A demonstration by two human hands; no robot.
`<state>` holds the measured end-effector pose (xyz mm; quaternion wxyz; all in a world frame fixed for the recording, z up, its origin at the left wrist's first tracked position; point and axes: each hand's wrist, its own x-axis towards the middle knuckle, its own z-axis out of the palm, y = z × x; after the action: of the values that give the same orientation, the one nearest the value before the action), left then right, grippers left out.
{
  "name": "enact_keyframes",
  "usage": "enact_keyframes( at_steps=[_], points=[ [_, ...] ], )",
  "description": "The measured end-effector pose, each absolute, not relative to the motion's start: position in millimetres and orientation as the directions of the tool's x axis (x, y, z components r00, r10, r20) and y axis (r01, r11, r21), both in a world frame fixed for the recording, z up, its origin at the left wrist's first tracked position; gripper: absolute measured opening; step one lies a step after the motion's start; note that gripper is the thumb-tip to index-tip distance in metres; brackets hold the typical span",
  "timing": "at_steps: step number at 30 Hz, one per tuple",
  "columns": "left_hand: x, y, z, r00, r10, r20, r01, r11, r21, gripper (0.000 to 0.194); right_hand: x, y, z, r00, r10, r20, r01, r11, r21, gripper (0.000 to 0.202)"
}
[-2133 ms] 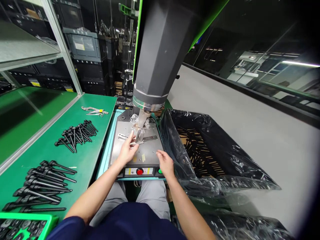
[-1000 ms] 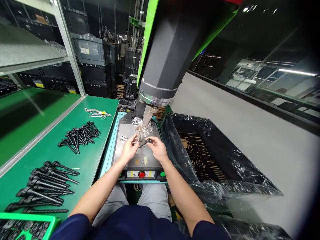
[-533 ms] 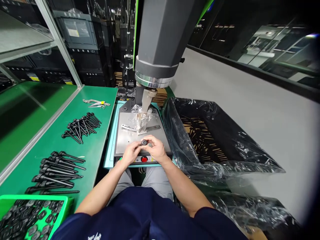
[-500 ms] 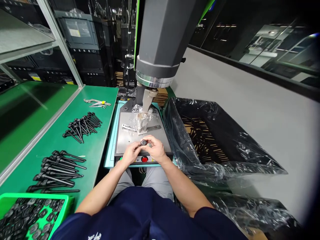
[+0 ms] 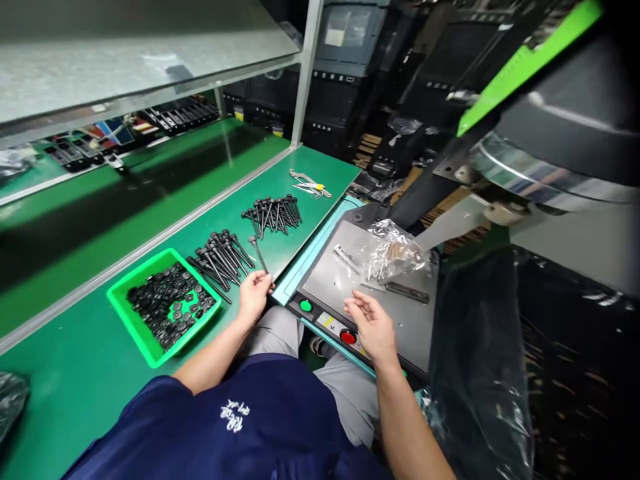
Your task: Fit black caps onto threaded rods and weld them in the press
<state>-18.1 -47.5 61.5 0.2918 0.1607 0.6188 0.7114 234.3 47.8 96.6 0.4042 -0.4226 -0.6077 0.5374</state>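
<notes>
My left hand [image 5: 254, 298] is at the edge of the green table, its fingers pinched on the tip end of a long black threaded screw [image 5: 259, 255], whose round head points away from me. Beside it lies a bunch of similar black screws [image 5: 220, 257], with a second bunch [image 5: 274, 213] farther back. My right hand [image 5: 374, 325] hovers over the front of the machine's grey metal plate [image 5: 327, 273], fingers loosely curled and apart, with nothing visible in them. Close to it are a red button [image 5: 349, 337] and a green button [image 5: 305, 305].
A bright green bin [image 5: 145, 343] of small black round parts stands on the table at left. Pliers [image 5: 310, 181] lie at the back. The machine head [image 5: 550, 153] overhangs the plate, with clear plastic film [image 5: 395, 253] beneath. Black plastic sheeting [image 5: 480, 347] is at right.
The view has swung left. My hands were together at a small black part over the plate; now they are apart, the left at the table with a screw, the right over the plate.
</notes>
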Motion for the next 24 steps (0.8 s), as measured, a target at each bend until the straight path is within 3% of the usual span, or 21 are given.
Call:
enact_keyframes(
  at_steps=[4, 10, 17, 24],
  points=[
    [-47.6, -49.4, 73.1, -0.896, 0.324, -0.303, -0.386, -0.233, 0.892, 0.036, 230.1, 42.0, 97.5, -0.345, 0.939, -0.013, 0.096, 0.021, -0.995, 0.051],
    [-67.1, -33.3, 86.9, -0.859, 0.247, -0.448, -0.508, -0.304, 0.806, 0.023, 230.4, 38.3, 99.6, -0.382, 0.923, -0.044, 0.095, -0.008, -0.995, 0.049],
    [-63.3, -43.2, 95.1, -0.88, 0.21, -0.426, -0.473, -0.325, 0.819, 0.023, 240.4, 33.0, 91.2, -0.393, 0.916, -0.082, 0.127, -0.034, -0.991, 0.049],
    [-27.2, -81.1, 103.4, -0.947, 0.247, -0.204, -0.243, -0.138, 0.96, 0.038, 253.5, 28.5, 89.4, -0.363, 0.921, -0.14, 0.143, -0.093, -0.985, 0.054]
  ],
)
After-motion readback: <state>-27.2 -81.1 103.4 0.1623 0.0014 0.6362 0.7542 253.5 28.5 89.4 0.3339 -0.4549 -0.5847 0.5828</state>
